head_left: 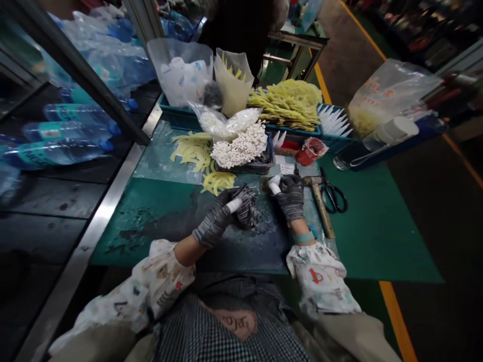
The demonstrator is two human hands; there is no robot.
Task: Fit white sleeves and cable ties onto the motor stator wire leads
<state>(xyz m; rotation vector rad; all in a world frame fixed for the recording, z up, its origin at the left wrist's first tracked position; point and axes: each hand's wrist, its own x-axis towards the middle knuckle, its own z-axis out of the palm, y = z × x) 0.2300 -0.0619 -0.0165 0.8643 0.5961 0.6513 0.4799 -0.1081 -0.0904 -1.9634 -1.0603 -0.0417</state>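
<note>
My left hand [224,211], in a grey knit glove with a white-wrapped thumb, is curled closed above the wet middle of the green tabletop [166,211]. What it holds, if anything, is hidden by the fingers. To its right, my right hand [290,196] wears a matching glove, its thumb and a fingertip wrapped in white. Its fingers are bent together beside the head of a hammer [321,208], and I cannot make out anything in them. Yellow curved strips [218,181] lie just beyond my left hand. Small white pieces [239,146] are heaped in a dark tray behind both hands.
Black-handled scissors [333,197] lie right of the hammer. Teal bins at the back hold a pile of yellow strips [289,103] and white pointed pieces [334,120]. A clear bottle [390,133] lies at the right. Blue-capped water bottles [71,131] rest beyond a metal rail [109,201].
</note>
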